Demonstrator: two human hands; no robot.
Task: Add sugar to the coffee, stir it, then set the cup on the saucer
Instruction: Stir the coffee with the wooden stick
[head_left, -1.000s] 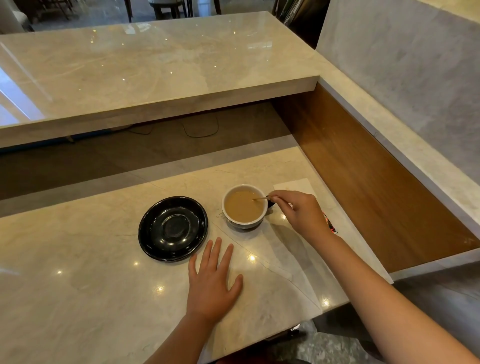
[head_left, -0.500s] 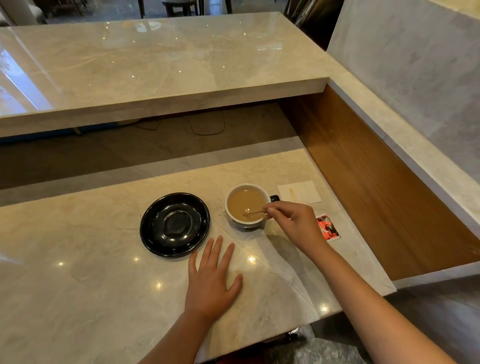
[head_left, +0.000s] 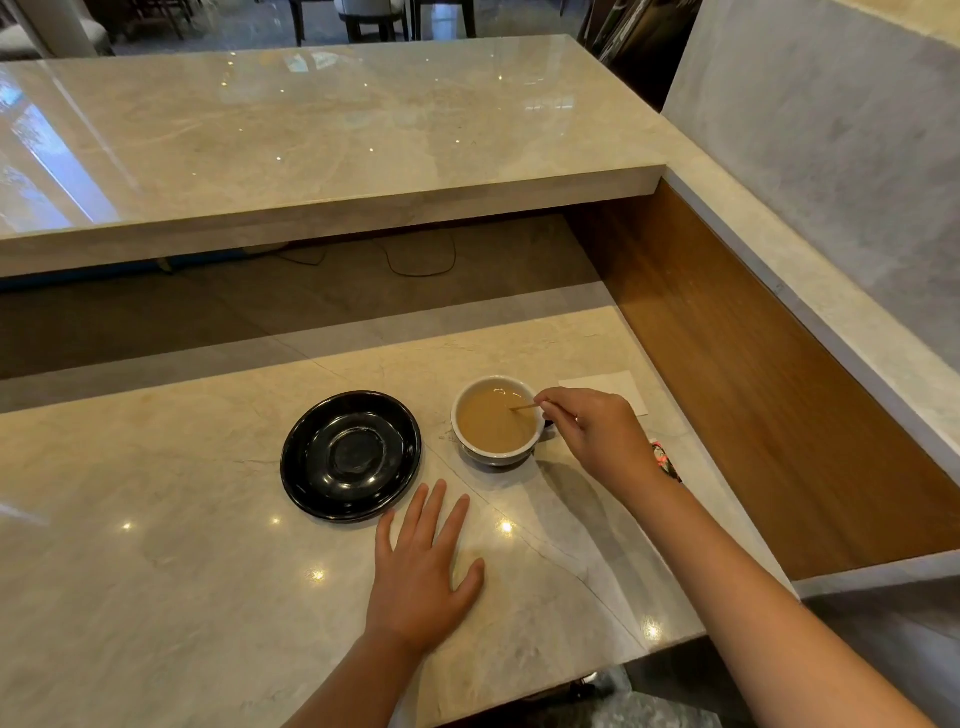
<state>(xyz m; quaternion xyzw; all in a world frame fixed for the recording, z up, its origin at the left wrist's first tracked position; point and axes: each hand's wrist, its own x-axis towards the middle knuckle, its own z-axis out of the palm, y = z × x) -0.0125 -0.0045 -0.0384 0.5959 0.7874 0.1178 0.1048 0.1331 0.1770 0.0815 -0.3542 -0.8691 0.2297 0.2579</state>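
head view: the right hand (head_left: 597, 434) pinches a thin stirrer (head_left: 523, 408) between fingertips, its grip closed on the stick, whose tip dips into the milky coffee in the white cup (head_left: 496, 422). the cup stands on the marble worktop (head_left: 156, 545), just beside the empty black saucer (head_left: 350, 456) at its left. the left hand (head_left: 421, 566) lies flat and open on the worktop, holding nothing, near the saucer's rim.

Even warm indoor light, small ceiling-lamp glints dotted over my polished surface (head_left: 156, 597), window glare on upper ledge (head_left: 47, 166) far left, soft shadow under my right hand (head_left: 597, 436), sharp centre, wide-angle bending at edges, dim recess under ledge
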